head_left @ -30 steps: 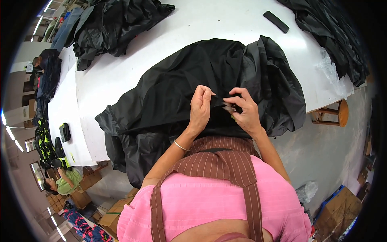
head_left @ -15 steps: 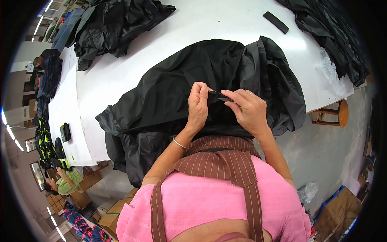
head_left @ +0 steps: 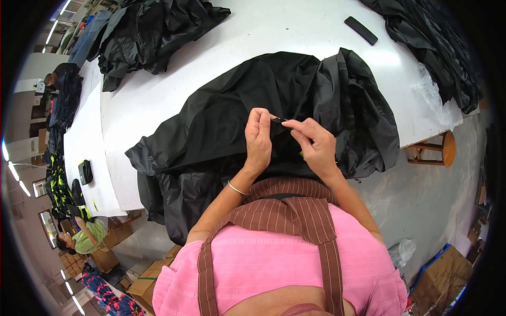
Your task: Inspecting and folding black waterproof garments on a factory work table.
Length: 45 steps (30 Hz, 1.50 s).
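A large crumpled black garment or cloth (head_left: pixel 226 105) lies across the table's near edge and hangs down in front of me. Above its middle, my left hand (head_left: pixel 259 139) is closed in a pinch on a small black fabric piece (head_left: pixel 277 120). My right hand (head_left: pixel 315 142) is closed too, its thumb and forefinger pressed together at the other end of that piece. What the right fingertips hold is too small to make out. Under the right palm shows a bit of yellow-green (head_left: pixel 302 154), mostly hidden.
The white table (head_left: pixel 253 37) carries a black cloth pile (head_left: pixel 153 39) at far left, another pile (head_left: pixel 432 47) at far right, and a black phone-like slab (head_left: pixel 361 30). Clear plastic (head_left: pixel 432 95) and a wooden stool (head_left: pixel 445 148) are at right. Another person (head_left: pixel 89 237) works at left.
My right hand has shifted left and closer to my left hand. The grey pointed blade between its fingers no longer shows there. My left hand has barely moved.
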Each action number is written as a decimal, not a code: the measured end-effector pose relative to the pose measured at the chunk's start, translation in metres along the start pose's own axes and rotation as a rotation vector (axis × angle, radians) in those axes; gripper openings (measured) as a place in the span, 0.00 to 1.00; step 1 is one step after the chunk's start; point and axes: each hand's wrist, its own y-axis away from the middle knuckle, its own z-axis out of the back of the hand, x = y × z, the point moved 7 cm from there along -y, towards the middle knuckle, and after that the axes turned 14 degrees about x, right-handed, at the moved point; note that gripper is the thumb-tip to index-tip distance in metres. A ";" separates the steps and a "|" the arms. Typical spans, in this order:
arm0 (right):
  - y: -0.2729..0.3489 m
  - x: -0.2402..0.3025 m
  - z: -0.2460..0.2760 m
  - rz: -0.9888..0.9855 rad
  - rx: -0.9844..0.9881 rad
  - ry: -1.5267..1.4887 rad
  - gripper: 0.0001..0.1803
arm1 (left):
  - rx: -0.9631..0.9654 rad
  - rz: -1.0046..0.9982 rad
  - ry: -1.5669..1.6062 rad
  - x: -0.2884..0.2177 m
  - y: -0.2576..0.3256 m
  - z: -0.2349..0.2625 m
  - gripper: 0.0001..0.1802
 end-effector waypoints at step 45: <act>-0.033 -0.089 0.029 -0.197 -0.182 0.093 0.33 | 0.464 0.257 -0.363 0.012 0.012 -0.006 0.31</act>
